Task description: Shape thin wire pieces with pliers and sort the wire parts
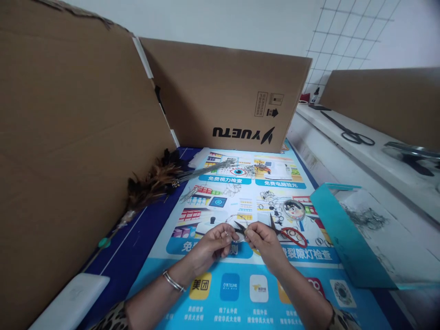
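In the head view, pinches a thin wire loop [237, 215] in the left hand [216, 241], fingertips together, above the printed mat [237, 266]. Clamps the right hand [265, 241] thumb-to-finger on a dark pointed tool [239, 226], just beside the loop. Apparently works tool against wire; calls for steady alignment.

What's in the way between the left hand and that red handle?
The right hand is: it sits between the left hand and the red handle. A dark pointed tip also shows between the two hands.
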### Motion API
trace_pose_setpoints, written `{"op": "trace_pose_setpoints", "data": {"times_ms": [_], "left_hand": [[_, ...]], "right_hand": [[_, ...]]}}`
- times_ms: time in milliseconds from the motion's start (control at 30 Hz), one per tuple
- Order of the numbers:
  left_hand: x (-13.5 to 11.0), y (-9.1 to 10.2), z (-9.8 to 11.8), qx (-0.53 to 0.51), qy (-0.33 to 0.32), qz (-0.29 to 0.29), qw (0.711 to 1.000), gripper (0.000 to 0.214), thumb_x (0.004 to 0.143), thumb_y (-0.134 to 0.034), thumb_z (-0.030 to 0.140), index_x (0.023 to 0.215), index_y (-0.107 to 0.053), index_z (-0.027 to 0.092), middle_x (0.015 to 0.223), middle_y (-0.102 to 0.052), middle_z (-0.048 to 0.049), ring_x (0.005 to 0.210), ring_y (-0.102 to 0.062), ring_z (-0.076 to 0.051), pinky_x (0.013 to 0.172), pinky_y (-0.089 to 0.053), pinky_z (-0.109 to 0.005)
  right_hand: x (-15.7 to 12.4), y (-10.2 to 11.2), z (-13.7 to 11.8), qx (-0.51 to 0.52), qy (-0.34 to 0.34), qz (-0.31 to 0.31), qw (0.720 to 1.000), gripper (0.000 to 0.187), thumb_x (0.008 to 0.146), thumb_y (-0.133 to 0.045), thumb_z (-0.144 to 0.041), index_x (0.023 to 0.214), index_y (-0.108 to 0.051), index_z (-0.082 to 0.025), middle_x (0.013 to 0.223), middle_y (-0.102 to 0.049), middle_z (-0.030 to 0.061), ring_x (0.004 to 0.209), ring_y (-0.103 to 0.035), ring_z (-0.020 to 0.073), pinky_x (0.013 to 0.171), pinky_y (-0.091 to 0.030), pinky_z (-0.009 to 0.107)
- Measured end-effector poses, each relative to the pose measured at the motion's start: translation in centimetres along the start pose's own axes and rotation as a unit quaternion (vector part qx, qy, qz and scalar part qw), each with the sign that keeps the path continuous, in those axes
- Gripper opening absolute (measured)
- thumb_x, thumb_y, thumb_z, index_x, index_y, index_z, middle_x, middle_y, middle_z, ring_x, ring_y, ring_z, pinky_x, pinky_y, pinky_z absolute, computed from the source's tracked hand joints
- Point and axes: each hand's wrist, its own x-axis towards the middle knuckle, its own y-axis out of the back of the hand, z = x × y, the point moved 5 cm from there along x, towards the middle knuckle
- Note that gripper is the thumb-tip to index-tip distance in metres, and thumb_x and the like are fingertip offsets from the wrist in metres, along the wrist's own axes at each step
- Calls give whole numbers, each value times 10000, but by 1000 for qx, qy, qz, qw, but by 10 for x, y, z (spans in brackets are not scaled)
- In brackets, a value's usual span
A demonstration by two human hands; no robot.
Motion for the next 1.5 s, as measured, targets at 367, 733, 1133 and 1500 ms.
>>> {"op": "trace_pose_setpoints", "data": {"times_ms": [367, 733, 1133, 1500], "left_hand": [[-2, -1, 5, -78, 17, -10, 997, 141, 742, -510, 184, 860, -552, 120, 845, -601, -78, 458, -474, -74, 404, -301, -201], [-1, 0, 3, -94, 36, 1, 995, 175, 784, -481, 275, 860, -552, 134, 793, -577, -51, 410, -447, -59, 369, -262, -189], [-2, 3, 3, -113, 48, 6, 992, 216, 778, -511, 228, 985, -515, 167, 781, -586, -43, 429, -443, -56, 370, -250, -173], [-4, 0, 7, -120, 41, -19, 992, 358, 785, -496, 209, 1141, -461, 186, 751, -587, -46, 394, -404, -46, 388, -214, -187]], "right_hand": [[0, 0, -1, 18, -7, -7, 1000, 208, 827, -488, -374, 769, -532, -180, 663, -505, -12, 559, -419, 93, 529, -336, 224], [1, -3, -2, 49, -28, -26, 998, 213, 805, -518, -384, 753, -525, -178, 641, -510, -20, 536, -413, 87, 507, -318, 216], [0, -4, 2, 137, -66, -24, 988, 272, 754, -575, -429, 729, -526, -163, 623, -490, -14, 500, -365, 70, 489, -274, 213], [1, -7, 8, 164, -98, -65, 979, 248, 760, -583, -397, 724, -519, -161, 612, -475, -14, 505, -367, 72, 493, -253, 214]]}}
